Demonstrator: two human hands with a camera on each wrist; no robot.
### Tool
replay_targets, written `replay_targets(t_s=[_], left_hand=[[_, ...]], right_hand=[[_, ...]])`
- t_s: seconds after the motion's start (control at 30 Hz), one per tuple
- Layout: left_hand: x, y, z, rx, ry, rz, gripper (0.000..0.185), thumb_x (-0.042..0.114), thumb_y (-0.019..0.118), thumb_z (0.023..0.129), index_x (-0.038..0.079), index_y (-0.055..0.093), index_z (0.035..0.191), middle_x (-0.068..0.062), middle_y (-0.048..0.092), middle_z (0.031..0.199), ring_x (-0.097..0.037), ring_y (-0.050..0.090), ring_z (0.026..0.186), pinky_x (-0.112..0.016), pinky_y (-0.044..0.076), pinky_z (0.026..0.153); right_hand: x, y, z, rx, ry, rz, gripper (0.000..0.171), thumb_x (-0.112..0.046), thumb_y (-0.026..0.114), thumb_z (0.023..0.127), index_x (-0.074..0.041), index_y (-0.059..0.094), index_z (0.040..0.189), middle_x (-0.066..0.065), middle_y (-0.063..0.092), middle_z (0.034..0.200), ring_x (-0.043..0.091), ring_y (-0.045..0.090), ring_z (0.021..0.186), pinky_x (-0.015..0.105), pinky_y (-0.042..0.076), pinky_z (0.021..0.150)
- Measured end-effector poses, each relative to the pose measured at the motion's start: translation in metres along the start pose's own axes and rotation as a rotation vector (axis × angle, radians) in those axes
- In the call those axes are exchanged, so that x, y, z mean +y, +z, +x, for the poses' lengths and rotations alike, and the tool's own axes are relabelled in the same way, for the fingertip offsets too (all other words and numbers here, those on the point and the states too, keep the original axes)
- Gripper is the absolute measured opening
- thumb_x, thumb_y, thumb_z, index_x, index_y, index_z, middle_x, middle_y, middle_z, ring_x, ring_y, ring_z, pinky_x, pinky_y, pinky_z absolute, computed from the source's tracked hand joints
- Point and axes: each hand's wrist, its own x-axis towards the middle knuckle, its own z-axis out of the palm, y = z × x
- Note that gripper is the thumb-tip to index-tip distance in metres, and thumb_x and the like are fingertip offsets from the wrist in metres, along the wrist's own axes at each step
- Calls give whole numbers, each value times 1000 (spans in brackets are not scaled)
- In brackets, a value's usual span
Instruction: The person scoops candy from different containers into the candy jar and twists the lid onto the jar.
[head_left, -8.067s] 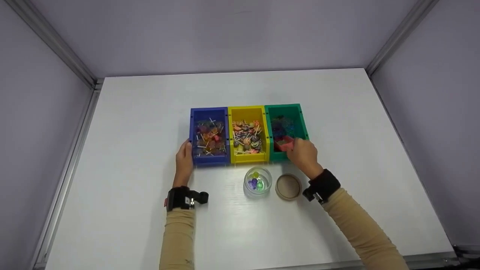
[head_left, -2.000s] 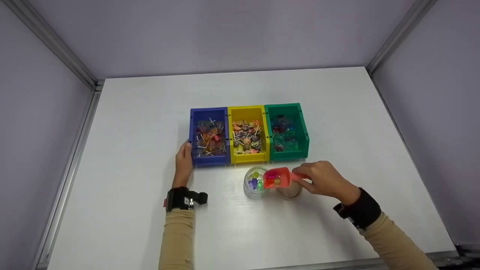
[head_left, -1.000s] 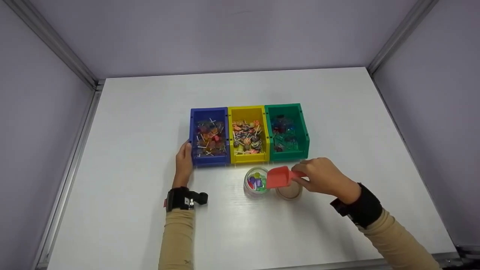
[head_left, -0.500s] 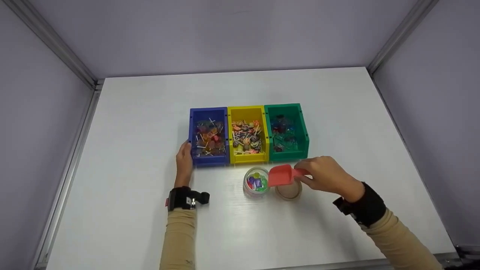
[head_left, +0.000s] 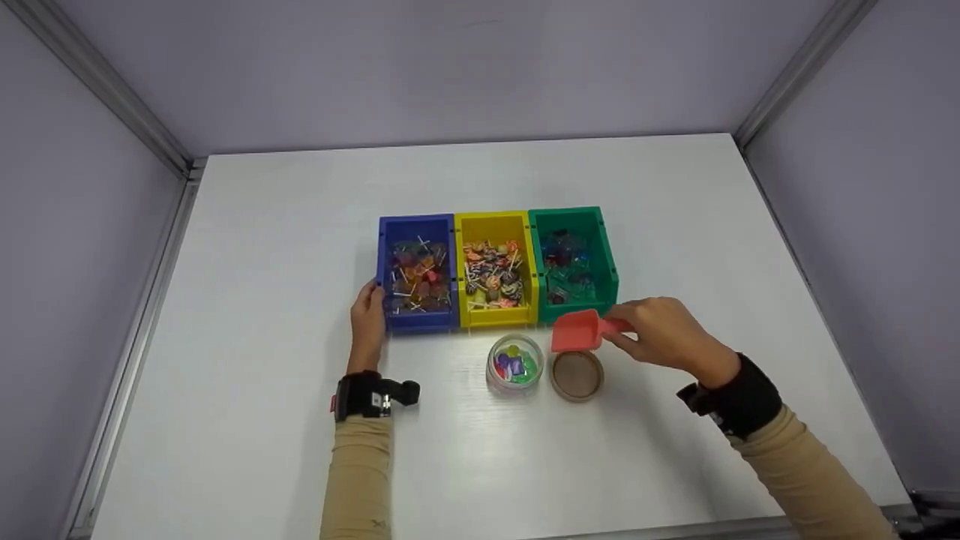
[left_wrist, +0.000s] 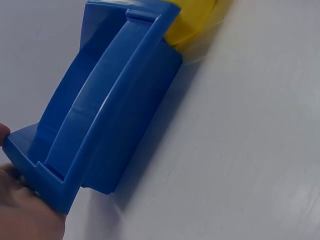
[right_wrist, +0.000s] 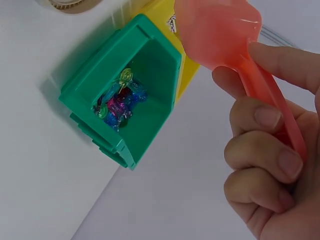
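My right hand (head_left: 664, 334) grips a red scoop (head_left: 576, 331) by its handle, fingers curled round it in the right wrist view. The scoop's bowl is bare inside and hovers between the green bin (head_left: 609, 289) and a round brown lid (head_left: 577, 375). Left of the lid stands an open glass jar (head_left: 516, 362) with colourful wrapped candies in it. My left hand (head_left: 367, 322) holds the side wall of the blue bin (left_wrist: 107, 100), thumb over the edge and fingers outside. Clear-wrapped candies (right_wrist: 120, 102) lie in the green bin.
A yellow bin (head_left: 497, 319) full of striped lollipops sits joined between the blue and green ones. Lollipops (head_left: 420, 274) fill the blue bin too. All stand on a white table (head_left: 465, 465) with grey walls at the back and sides.
Candies from the scoop have dropped into the jar, which holds more than before. The scoop has since moved right and back from the jar, uncovering the lid. My left hand stays put.
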Motion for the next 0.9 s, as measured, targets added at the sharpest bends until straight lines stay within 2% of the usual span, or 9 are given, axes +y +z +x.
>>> replay_targets(t_s=[0.23, 0.5, 0.73, 0.9], left_hand=[[0, -1, -1, -16, -19, -42, 50, 25, 35, 104, 6, 33, 150, -15, 31, 158, -27, 25, 150, -40, 22, 126], [-1, -1, -1, -13, -4, -29, 50, 25, 34, 104, 4, 32, 150, -16, 32, 157, -29, 25, 149, -41, 22, 126], [-1, -1, -3, -17, 11, -16, 51, 23, 33, 104, 3, 31, 150, -18, 31, 158, -30, 24, 150, -42, 22, 126], [-2, -1, -3, -19, 19, -27, 51, 23, 33, 104, 1, 30, 150, -19, 30, 158, -31, 24, 150, -42, 21, 126]], right_hand=[[19, 2, 7, 5, 78, -8, 21, -20, 72, 86, 0, 73, 93, 13, 73, 75, 18, 61, 59, 35, 55, 54], [37, 6, 16, -34, 173, -5, 25, -20, 69, 88, 2, 72, 100, 17, 75, 83, 24, 65, 67, 41, 58, 61], [48, 9, 25, -50, 218, 10, 28, -21, 67, 90, 3, 71, 103, 20, 74, 87, 28, 66, 71, 45, 59, 67], [55, 14, 31, -31, 218, -16, 25, -20, 67, 90, 3, 71, 99, 19, 73, 83, 28, 65, 69, 45, 57, 63]])
